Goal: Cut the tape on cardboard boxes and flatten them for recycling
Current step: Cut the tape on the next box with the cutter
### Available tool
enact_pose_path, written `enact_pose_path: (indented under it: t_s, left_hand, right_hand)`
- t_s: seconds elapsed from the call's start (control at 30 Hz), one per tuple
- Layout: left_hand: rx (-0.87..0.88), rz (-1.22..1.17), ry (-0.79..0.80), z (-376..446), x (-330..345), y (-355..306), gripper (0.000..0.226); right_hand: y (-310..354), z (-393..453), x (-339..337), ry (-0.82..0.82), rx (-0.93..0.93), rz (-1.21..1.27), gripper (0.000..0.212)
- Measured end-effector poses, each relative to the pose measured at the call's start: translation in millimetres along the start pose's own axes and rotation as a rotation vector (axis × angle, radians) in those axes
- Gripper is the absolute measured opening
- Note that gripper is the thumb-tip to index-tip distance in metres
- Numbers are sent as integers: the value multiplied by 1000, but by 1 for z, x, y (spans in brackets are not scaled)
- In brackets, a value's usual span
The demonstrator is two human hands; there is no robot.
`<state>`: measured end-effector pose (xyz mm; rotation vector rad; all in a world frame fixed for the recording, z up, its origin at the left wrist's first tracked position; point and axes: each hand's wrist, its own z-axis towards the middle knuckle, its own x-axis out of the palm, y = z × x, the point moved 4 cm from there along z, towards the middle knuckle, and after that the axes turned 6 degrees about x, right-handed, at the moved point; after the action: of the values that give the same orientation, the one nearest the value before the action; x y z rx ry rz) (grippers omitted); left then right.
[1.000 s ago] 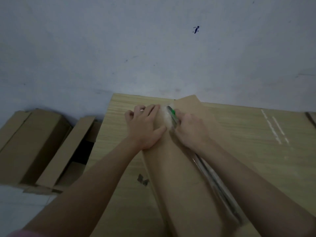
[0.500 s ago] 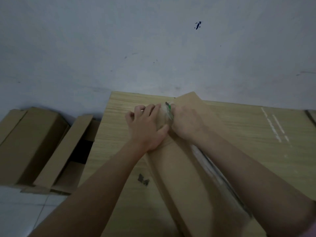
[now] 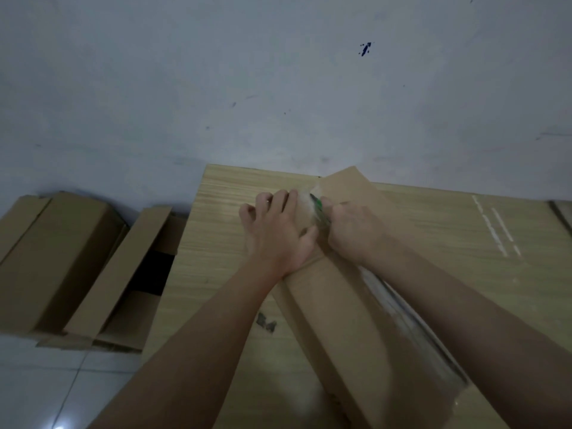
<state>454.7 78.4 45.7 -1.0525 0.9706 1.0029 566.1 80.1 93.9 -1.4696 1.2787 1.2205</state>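
1. Right, a long cardboard box [image 3: 346, 329] lies on the wooden table [image 3: 448, 252], running from the near edge away toward the wall [image 3: 278, 88], its far end close to the table's back edge.
2. Up at that far end the left hand [image 3: 278, 233] lies on the box's top left side, fingers spread and lightly bent over the edge, thumb pointing across toward the other hand.
3. Close beside it, the right hand [image 3: 353, 230] has its fingers curled round a green-handled cutter [image 3: 317, 207], whose tip sits at the shiny clear tape [image 3: 305, 198] on the box end.
4. Thumb and right hand are almost touching; whether they do touch, I can't tell.
5. One flap [image 3: 346, 184] at the far end stands raised just beyond the right hand, tilted up toward the wall.
6. More glossy tape runs down the box's long seam [image 3: 399, 311] under the right forearm.
7. Room to move: bare tabletop stretches right of the box out to some pale tape marks [image 3: 495, 227], and a narrower strip lies left, up to the table's left edge.
8. A small dark scrap [image 3: 266, 322] sits on the table just left of the box.
9. Down on the tiled floor [image 3: 46, 382], left of the table, more cardboard boxes [image 3: 52, 258] lie against the wall, one with its flap open right at the table's edge.
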Motion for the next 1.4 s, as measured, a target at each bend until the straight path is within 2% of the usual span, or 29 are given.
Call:
enact_pose_path:
  t_s: [0.3,0.47,0.53,0.8,0.9,1.03,1.1,1.23,1.4]
  left_hand:
    - [13,-24,56,-6,0,-10,71]
    - [24,7,-7,-14,-3,-17,85]
    - [31,21,-8,-15,-3,-18,80]
    - [-3,25,106,-12,-8,-17,70]
    - [14,76,136,-12,-6,-17,60]
    - [15,81,175,-12,-7,-17,64]
    - [77,79,158,-29,-9,-31,72]
    - [426,-21,236,-97,-2,-91,93]
    - [360,-112,97,-86,0,-93,76]
  right_hand:
    - [1,-13,-10,52,44,-113,35]
    - [-12,-25,1,78,35,-142,32]
    - [-21,-35,5,95,45,-137,31]
    - [-41,-95,9,123,44,-124,41]
    - [-53,-124,14,130,45,-149,35]
    - [-67,-143,25,83,78,-118,34]
    - [-70,-145,30,72,87,-76,35]
    - [-72,-144,36,27,56,-32,34]
    - [-72,-137,31,-14,65,-72,36]
